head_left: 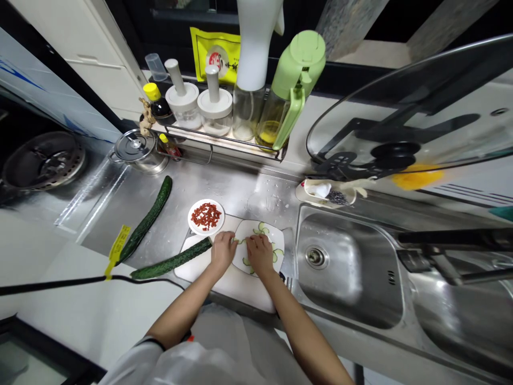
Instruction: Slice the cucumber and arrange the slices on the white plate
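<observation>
A white plate lies at the right end of the white cutting board, with thin cucumber slices spread around it. Over the plate's left edge, my left hand is closed, its fingertips pinching a pale green cucumber slice. My right hand hangs over the middle of the plate with bent fingers drawn together; what they hold is hidden. Left of my left hand, a cut cucumber rests partly on the board. A small white dish of chopped red pieces stands behind it.
A whole cucumber with a yellow tag lies farther left. A lidded pot stands at the back. Jars and a green oil bottle fill the rack. The sink is on the right, below a glass lid.
</observation>
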Tool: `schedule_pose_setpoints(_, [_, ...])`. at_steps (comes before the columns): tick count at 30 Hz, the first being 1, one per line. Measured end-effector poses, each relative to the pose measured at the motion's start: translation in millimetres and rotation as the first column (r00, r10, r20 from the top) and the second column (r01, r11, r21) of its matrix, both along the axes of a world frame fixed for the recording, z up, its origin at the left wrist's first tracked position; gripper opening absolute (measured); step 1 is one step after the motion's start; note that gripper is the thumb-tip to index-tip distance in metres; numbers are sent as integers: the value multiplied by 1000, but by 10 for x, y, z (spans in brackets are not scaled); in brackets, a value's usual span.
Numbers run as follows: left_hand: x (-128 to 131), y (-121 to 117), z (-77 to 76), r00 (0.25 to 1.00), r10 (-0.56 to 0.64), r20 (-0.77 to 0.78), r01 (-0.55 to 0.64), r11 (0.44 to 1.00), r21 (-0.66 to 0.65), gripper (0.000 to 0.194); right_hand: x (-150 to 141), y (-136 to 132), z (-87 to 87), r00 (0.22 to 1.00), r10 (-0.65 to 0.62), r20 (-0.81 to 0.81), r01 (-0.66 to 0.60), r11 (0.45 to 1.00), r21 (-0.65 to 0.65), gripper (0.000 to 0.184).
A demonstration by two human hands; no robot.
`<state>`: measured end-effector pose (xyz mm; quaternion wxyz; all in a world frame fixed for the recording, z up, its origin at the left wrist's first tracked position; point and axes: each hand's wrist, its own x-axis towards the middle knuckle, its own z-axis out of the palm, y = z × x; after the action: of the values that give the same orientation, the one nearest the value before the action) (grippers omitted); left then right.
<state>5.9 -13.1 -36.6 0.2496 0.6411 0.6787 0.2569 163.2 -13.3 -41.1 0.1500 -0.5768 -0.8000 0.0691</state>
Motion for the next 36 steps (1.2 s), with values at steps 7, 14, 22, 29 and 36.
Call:
schedule_pose_setpoints(7, [29, -9, 6, 1000, 12, 21, -12, 1000, 3, 12, 48, -248, -98, 993, 64, 101, -61, 998, -25, 36])
schedule_pose_setpoints(14, [56, -8, -13, 999, 36, 24, -36, 999, -12, 13, 92, -235, -106, 986, 86, 145, -79, 995, -57, 40])
schedule_pose_setpoints(22, [42, -4, -16, 999, 30, 21, -30, 999, -13, 12, 82, -237, -95, 984, 86, 155, -80, 996, -46, 40])
schedule_pose_setpoints(29, [23, 0, -5, 999, 26, 27, -25, 1000, -7, 11, 75, -239, -78, 985, 92, 146, -87, 995, -38, 38])
schedule_pose_setpoints(36, [-42, 8, 74, 1000, 22, 23, -21, 999, -26, 16, 59, -248, -59, 994, 45, 103, -45, 999, 0, 33])
